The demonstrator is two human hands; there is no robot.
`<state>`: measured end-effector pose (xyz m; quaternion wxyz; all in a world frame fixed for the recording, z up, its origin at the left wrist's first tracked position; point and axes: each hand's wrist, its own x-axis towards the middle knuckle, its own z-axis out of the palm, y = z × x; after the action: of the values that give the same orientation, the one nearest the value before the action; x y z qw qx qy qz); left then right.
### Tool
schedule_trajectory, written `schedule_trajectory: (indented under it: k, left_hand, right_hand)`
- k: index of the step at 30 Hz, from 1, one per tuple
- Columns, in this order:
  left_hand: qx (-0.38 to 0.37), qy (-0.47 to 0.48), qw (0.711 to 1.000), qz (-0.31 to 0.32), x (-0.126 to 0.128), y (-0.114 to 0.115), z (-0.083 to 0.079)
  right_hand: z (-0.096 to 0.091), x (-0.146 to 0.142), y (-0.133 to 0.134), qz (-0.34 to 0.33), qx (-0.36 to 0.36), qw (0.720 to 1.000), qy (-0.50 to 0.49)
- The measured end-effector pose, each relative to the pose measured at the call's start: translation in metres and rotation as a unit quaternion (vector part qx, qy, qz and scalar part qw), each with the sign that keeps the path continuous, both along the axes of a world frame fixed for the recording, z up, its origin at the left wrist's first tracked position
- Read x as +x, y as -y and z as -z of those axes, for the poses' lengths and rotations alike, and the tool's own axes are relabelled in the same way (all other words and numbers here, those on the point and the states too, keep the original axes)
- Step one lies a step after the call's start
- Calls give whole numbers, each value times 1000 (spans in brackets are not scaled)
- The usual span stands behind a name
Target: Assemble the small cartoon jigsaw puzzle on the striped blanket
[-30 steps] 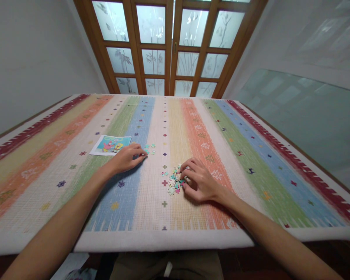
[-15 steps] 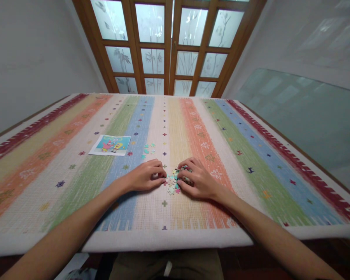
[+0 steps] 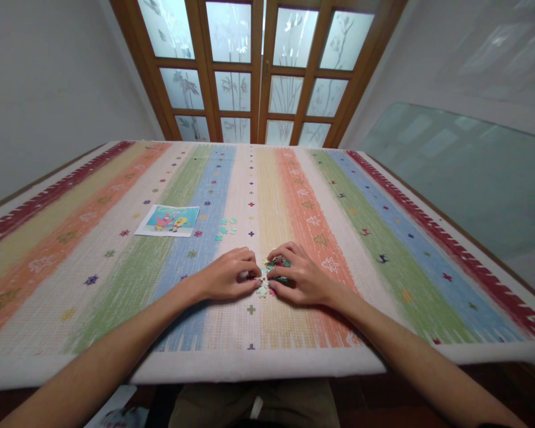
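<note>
Left hand (image 3: 232, 276)'s at the puzzle pile (image 3: 263, 290)'s 9 o'clock, right hand (image 3: 305, 276) at 3, fingers (image 3: 245, 289) curled in narrow on both, can't tell if they're gripping pieces.

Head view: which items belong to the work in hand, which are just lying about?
In the work:
- left hand and right hand, both at the pile of puzzle pieces
- separate group of pieces
- picture card, probably; untouched

Just around:
- striped tablecloth, as surface
- paned doors
- greenish panel, right
</note>
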<state>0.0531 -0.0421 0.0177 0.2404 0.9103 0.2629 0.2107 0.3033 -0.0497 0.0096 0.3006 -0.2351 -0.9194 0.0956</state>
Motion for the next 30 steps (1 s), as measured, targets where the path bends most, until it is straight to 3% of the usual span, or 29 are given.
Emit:
schedule_trajectory:
  k: [14,22,30]
  left_hand:
    - [-5,-4,998,-70,-11,-11,2]
    - [-20,3,1000,-14,-8,-3,-7]
    - [-15,-8,1000,13,3,10,2]
  right_hand:
    - [1,2,-1,3,-27,1000,7]
    - [0,1,-1,-5,-20,1000,4]
    - [3,2,-1,-3,-29,1000,0]
